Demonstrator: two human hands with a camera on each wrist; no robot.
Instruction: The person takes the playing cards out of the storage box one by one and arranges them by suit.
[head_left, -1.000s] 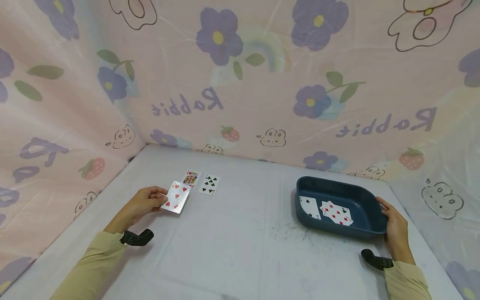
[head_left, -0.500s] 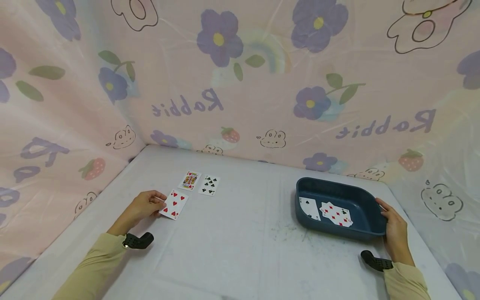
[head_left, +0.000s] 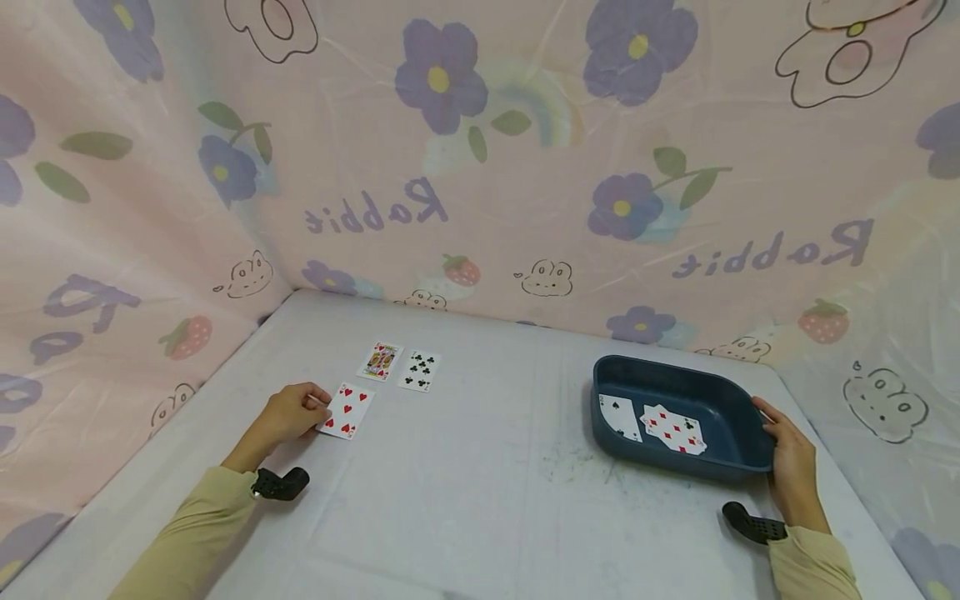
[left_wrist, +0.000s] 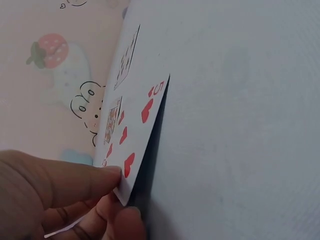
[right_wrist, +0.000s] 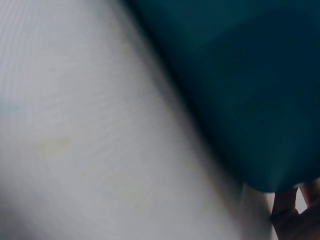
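My left hand point(head_left: 288, 414) pinches the left edge of a playing card, the five of hearts point(head_left: 348, 410), between thumb and fingers. In the left wrist view the card is tilted face up close over the table, with a dark shadow under its near edge. A thin white edge also shows among the curled fingers there. Just beyond lie a king of hearts point(head_left: 380, 362) and a clubs card point(head_left: 418, 371), side by side and face up. On the right, my right hand point(head_left: 792, 462) grips the end of a dark blue tray point(head_left: 723, 400), fingers at its rim.
Inside the tray, a spades card point(head_left: 620, 417) leans at the left end beside a small pile of cards point(head_left: 673, 427) topped by diamonds. A white cloth point(head_left: 480, 467) covers the table. Printed curtains point(head_left: 525, 167) enclose the back and sides.
The five of hearts has come down and slightly toward me in my left hand, uncovering the king of hearts that it partly overlapped. My right hand and the tray stay put.
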